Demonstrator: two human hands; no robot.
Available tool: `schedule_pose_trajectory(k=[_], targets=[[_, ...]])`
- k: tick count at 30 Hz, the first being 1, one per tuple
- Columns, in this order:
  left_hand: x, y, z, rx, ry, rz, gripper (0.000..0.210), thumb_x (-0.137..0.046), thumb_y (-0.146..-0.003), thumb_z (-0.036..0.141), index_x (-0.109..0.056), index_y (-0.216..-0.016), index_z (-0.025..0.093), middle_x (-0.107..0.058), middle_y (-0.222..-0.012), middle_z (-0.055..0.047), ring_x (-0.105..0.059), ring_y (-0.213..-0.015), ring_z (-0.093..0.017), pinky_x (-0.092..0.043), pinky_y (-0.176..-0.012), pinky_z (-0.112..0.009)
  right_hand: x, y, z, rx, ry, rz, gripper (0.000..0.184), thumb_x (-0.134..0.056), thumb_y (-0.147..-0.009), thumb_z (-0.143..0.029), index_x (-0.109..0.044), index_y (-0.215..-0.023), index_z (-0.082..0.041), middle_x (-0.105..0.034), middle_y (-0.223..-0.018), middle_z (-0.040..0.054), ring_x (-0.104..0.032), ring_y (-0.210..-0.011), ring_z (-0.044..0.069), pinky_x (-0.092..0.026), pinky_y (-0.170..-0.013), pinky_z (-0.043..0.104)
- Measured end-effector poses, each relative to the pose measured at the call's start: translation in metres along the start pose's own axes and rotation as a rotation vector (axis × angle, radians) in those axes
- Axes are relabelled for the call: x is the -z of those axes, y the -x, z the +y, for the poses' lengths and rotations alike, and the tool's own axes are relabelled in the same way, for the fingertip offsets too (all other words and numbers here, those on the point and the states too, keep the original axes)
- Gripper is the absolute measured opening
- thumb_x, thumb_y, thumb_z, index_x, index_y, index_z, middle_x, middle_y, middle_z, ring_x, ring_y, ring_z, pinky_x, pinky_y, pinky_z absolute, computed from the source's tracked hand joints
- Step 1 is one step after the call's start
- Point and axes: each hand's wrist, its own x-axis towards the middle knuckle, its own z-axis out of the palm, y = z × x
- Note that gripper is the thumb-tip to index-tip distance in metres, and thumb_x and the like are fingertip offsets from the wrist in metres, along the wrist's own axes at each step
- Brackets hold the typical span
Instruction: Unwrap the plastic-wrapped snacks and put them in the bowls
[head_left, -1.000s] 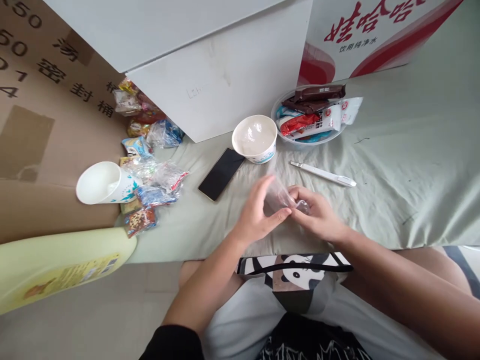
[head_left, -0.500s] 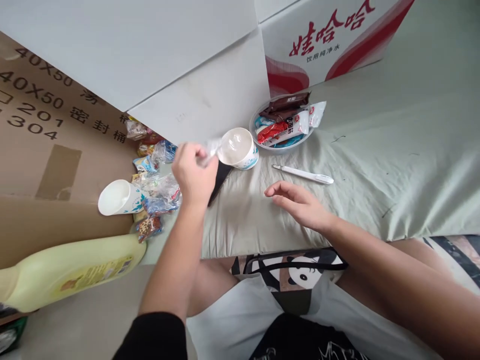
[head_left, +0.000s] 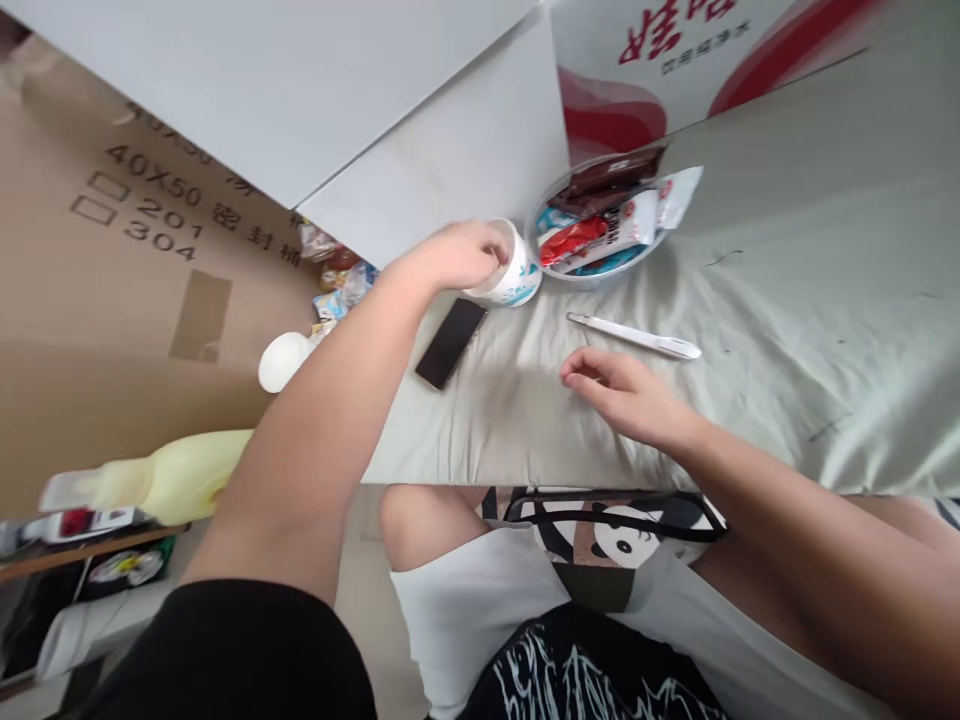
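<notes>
My left hand (head_left: 466, 254) reaches into the mouth of the upright white paper cup (head_left: 523, 285) with a blue print. Its fingers are curled and closed, with the tips down inside the cup; what they hold, if anything, is hidden. Just below the cup lies a dark phone (head_left: 451, 345). Over the cloth, my right hand (head_left: 624, 392) hovers or rests with loosely bent fingers, thumb apart and nothing in it. The nearest thing to it is a white pen-like craft knife (head_left: 636, 335).
A clear bowl (head_left: 592, 280) of wrapped snacks stands right of the cup. Behind are white boxes (head_left: 480, 130); at left, a brown carton (head_left: 135, 330). A second paper cup (head_left: 283, 362) lies tipped beside small packets (head_left: 330, 305). A yellow bottle (head_left: 187, 475) lies lower left.
My left hand has moved right and into the cup; the clear plastic piece it held is out of sight. More of the phone shows. The view has shifted; my right hand's fingers bend a little more.
</notes>
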Motion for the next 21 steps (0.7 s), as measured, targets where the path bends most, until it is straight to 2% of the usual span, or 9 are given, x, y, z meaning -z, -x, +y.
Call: schedule_pose_trajectory(k=[2,4,5,7,9,11,14,18,21], targets=[[0.018,0.037,-0.034,0.012,0.008,0.149,0.026,-0.056,-0.083,0.014,-0.075,-0.101,0.018,-0.072,-0.095,-0.004,-0.067,-0.099,-0.024,-0.051,-0.099,-0.039,-0.001,0.002,0.000,-0.006,0.021,0.024,0.017,-0.057,-0.089,-0.038,-0.064,-0.085,-0.023,-0.064,-0.074,0.0014,-0.052,-0.064,0.016,-0.040,-0.061,0.032],[0.027,0.078,-0.080,0.125,-0.071,0.355,0.025,-0.055,-0.088,0.021,-0.074,-0.105,0.019,-0.073,-0.103,-0.006,-0.066,-0.102,-0.024,-0.049,-0.104,-0.039,-0.004,0.003,0.000,-0.017,0.042,0.039,0.019,-0.058,-0.089,-0.040,-0.064,-0.085,-0.023,-0.064,-0.073,0.0017,-0.051,-0.063,0.016,-0.040,-0.061,0.033],[0.026,0.097,-0.105,0.197,-0.135,0.387,0.026,-0.056,-0.089,0.024,-0.073,-0.107,0.019,-0.072,-0.110,-0.008,-0.066,-0.108,-0.026,-0.048,-0.107,-0.039,-0.007,0.004,0.001,-0.024,0.052,0.037,0.019,-0.058,-0.089,-0.041,-0.064,-0.086,-0.023,-0.064,-0.073,0.0017,-0.051,-0.062,0.016,-0.039,-0.061,0.033],[0.016,0.127,-0.150,0.347,-0.238,0.298,0.041,-0.064,-0.087,0.035,-0.069,-0.124,0.018,-0.065,-0.134,-0.014,-0.058,-0.129,-0.032,-0.042,-0.115,-0.043,-0.011,0.004,0.002,-0.038,0.082,0.018,0.021,-0.059,-0.088,-0.044,-0.064,-0.086,-0.024,-0.064,-0.072,0.0014,-0.050,-0.059,0.016,-0.038,-0.059,0.033],[0.000,0.146,-0.181,0.473,-0.280,0.041,0.067,-0.071,-0.084,0.048,-0.059,-0.144,0.020,-0.055,-0.150,-0.018,-0.049,-0.141,-0.039,-0.038,-0.118,-0.049,-0.015,0.004,0.006,-0.040,0.129,0.002,0.021,-0.060,-0.088,-0.045,-0.065,-0.086,-0.024,-0.065,-0.072,0.0018,-0.051,-0.059,0.017,-0.038,-0.058,0.033],[-0.017,0.152,-0.195,0.502,-0.317,-0.081,0.081,-0.073,-0.082,0.056,-0.049,-0.154,0.026,-0.048,-0.157,-0.019,-0.040,-0.148,-0.043,-0.032,-0.120,-0.055,-0.018,0.004,0.010,-0.009,0.175,0.015,0.021,-0.062,-0.087,-0.045,-0.066,-0.085,-0.024,-0.067,-0.072,0.0027,-0.054,-0.060,0.018,-0.039,-0.058,0.034],[-0.030,0.144,-0.196,0.425,-0.361,0.023,0.070,-0.069,-0.087,0.050,-0.052,-0.151,0.029,-0.047,-0.159,-0.018,-0.039,-0.150,-0.042,-0.029,-0.121,-0.056,-0.019,0.003,0.013,0.014,0.220,0.039,0.022,-0.062,-0.087,-0.046,-0.066,-0.084,-0.025,-0.066,-0.070,0.0025,-0.056,-0.062,0.019,-0.041,-0.059,0.034],[-0.022,0.125,-0.200,0.383,-0.261,-0.072,0.057,-0.064,-0.090,0.039,-0.059,-0.145,0.024,-0.063,-0.144,-0.016,-0.060,-0.128,-0.034,-0.046,-0.106,-0.043,-0.018,0.003,0.010,-0.039,0.257,0.008,0.026,-0.058,-0.088,-0.049,-0.064,-0.085,-0.024,-0.063,-0.069,0.0024,-0.054,-0.062,0.019,-0.041,-0.060,0.034],[-0.013,0.119,-0.211,0.353,-0.167,-0.081,0.051,-0.062,-0.091,0.033,-0.062,-0.141,0.023,-0.069,-0.137,-0.011,-0.065,-0.120,-0.029,-0.048,-0.101,-0.035,-0.017,0.003,0.008,-0.045,0.249,0.013,0.027,-0.057,-0.087,-0.050,-0.063,-0.085,-0.023,-0.064,-0.072,0.0030,-0.056,-0.064,0.019,-0.042,-0.062,0.035]])
